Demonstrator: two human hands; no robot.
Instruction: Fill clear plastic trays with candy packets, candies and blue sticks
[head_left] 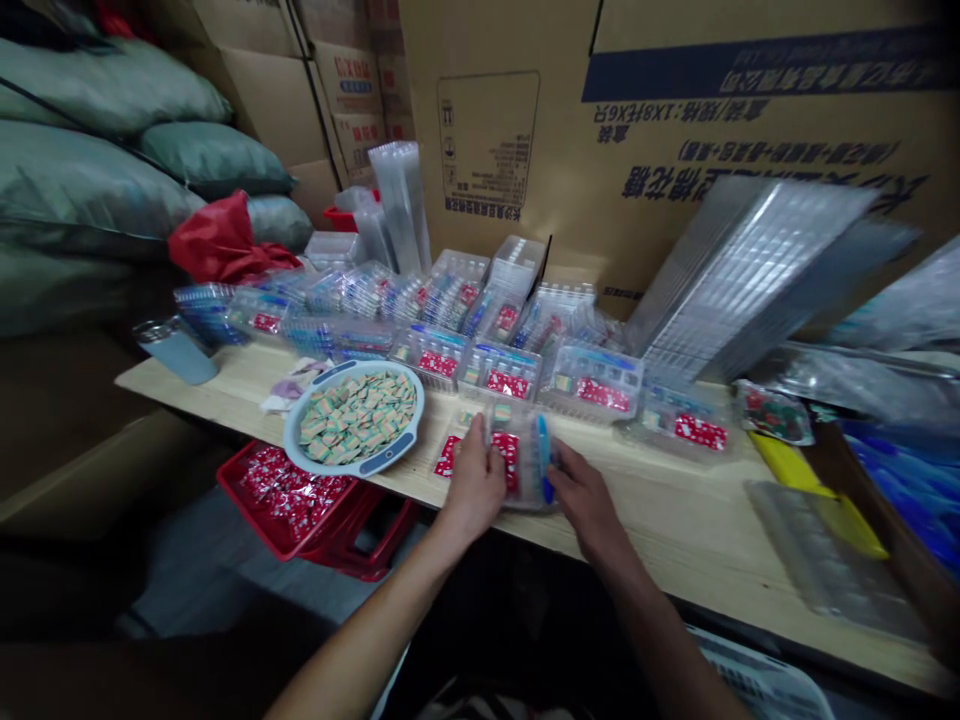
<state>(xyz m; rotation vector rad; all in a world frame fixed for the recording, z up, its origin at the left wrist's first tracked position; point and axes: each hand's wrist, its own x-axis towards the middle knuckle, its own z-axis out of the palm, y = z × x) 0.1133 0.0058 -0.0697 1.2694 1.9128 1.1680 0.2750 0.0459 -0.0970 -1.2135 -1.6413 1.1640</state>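
Both my hands hold a transparent plastic tray at the front edge of the table. My left hand is closed on its left side, the thumb and fingers over a red patterned packet. At the right side, my right hand grips the tray beside a long blue piece inside it. Small pale-green squares show at the tray's far end. Another red packet lies left of my left hand. A light blue basin full of small green-and-beige packets stands further left.
Filled transparent trays line the table behind my hands. Tall stacks of empty trays lean on a large carton. A tumbler stands at left; a red bin of red packets sits below. Blue pieces lie at right.
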